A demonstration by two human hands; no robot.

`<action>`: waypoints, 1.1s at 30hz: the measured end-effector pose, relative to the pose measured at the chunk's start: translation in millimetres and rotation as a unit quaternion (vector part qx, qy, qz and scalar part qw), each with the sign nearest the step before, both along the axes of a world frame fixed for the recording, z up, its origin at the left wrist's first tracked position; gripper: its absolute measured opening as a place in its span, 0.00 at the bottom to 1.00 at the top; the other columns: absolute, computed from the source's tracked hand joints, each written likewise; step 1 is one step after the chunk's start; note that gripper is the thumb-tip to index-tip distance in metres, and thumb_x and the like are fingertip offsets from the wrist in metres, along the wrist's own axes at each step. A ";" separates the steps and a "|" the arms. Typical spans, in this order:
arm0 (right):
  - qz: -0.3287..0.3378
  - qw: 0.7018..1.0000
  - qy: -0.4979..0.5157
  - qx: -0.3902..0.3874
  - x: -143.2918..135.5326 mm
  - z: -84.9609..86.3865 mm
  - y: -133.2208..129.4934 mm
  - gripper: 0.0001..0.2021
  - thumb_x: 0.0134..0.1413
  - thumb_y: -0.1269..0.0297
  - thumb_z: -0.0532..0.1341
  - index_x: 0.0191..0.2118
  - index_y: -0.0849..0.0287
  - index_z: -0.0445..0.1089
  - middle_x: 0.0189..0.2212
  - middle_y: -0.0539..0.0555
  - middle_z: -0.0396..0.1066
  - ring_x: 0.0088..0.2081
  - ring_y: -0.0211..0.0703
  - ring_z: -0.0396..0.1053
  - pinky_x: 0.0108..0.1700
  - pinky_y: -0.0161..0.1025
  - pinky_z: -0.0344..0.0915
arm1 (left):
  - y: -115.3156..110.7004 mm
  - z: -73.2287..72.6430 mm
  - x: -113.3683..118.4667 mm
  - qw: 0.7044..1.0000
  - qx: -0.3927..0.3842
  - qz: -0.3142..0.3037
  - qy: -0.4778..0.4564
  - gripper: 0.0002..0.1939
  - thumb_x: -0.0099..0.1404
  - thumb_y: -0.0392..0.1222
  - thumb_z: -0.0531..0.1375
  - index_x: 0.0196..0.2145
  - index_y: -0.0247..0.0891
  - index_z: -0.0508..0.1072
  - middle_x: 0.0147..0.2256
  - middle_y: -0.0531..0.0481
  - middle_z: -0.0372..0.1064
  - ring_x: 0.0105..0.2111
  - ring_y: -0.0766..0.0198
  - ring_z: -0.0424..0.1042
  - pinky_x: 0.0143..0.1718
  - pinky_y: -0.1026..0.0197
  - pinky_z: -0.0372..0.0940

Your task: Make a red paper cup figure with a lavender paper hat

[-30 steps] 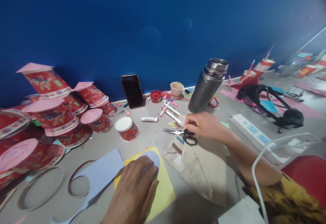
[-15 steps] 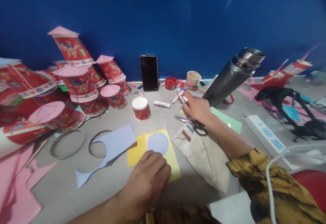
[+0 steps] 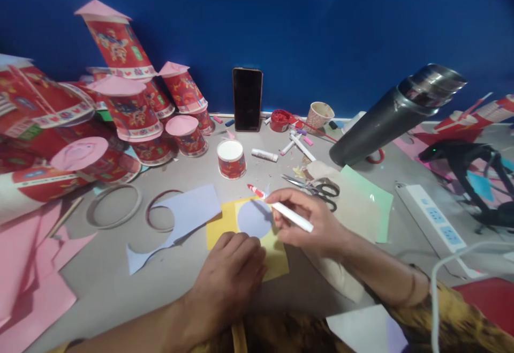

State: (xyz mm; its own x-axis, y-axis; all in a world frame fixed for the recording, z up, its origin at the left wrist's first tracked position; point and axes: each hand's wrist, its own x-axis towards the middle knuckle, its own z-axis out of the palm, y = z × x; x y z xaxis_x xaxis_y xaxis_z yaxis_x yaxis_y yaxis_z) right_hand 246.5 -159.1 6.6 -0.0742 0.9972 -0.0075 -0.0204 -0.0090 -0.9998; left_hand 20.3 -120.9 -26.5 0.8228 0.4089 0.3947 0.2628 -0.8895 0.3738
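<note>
One slim white marker with a red end (image 3: 295,218), held aslant in the right hand (image 3: 307,219) above the right edge of a round lavender paper disc (image 3: 252,220), red end pointed away from the body; whether that end is a cap or a bare tip cannot be told. The barrel is pinched between thumb and fingers, the hand only partly closed. The step in hand is judged to be the positioning of the marker near the disc; a steady pinch is called for by any further move, with the layered paper kept from sliding. The disc is laid flat on a pale yellow paper sheet (image 3: 279,261), by which a deeper yellow sheet (image 3: 217,225) is partly overlapped. The left hand (image 3: 231,272), palm down with fingers loosely curled, is rested at the near edge of the sheets; no object is seen in it, its underside being hidden. Adjacent, at left: a lavender paper offcut with a curved cut (image 3: 195,208). At right: black-handled scissors (image 3: 327,188), blades parted slightly, with beige cloth (image 3: 355,211) just beside. Beyond, on the grey tabletop (image 3: 120,299): one short red paper cup, white-topped (image 3: 232,168); one white capped tube (image 3: 265,155); one black phone (image 3: 248,98), propped upright.
</note>
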 end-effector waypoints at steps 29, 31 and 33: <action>-0.116 0.902 -0.309 0.278 -23.9 -42.6 3.5 0.04 0.62 0.68 0.66 0.41 0.52 0.78 0.33 0.51 0.83 0.33 0.44 0.79 0.39 0.40 0.72 | -13.9 -19.1 -2.9 0.991 0.123 0.013 0.046 0.10 0.72 0.37 0.56 0.43 0.32 0.77 0.49 0.39 0.77 0.52 0.50 0.71 0.59 0.46 0.58; -0.115 0.901 -0.306 0.285 -24.1 -44.0 3.6 0.04 0.62 0.69 0.67 0.41 0.53 0.78 0.34 0.51 0.83 0.33 0.43 0.79 0.39 0.40 0.71 | -14.1 -19.0 -2.8 0.991 0.121 0.014 0.049 0.09 0.72 0.37 0.56 0.43 0.33 0.76 0.49 0.39 0.77 0.52 0.50 0.71 0.58 0.46 0.58; -0.112 0.898 -0.307 0.295 -24.1 -45.3 3.7 0.04 0.62 0.69 0.66 0.42 0.54 0.78 0.34 0.52 0.82 0.33 0.43 0.78 0.39 0.40 0.71 | -14.4 -18.7 -3.3 0.991 0.121 0.016 0.050 0.09 0.72 0.38 0.57 0.42 0.33 0.76 0.49 0.40 0.77 0.53 0.51 0.71 0.59 0.46 0.59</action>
State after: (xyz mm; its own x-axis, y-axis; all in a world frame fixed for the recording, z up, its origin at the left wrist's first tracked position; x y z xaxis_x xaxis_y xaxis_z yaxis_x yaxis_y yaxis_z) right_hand 222.5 -155.3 -38.7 -0.0344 0.8307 0.5556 0.6004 0.4616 -0.6530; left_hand 17.0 -135.3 -45.2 0.8507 0.3395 0.4012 0.3180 -0.9403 0.1212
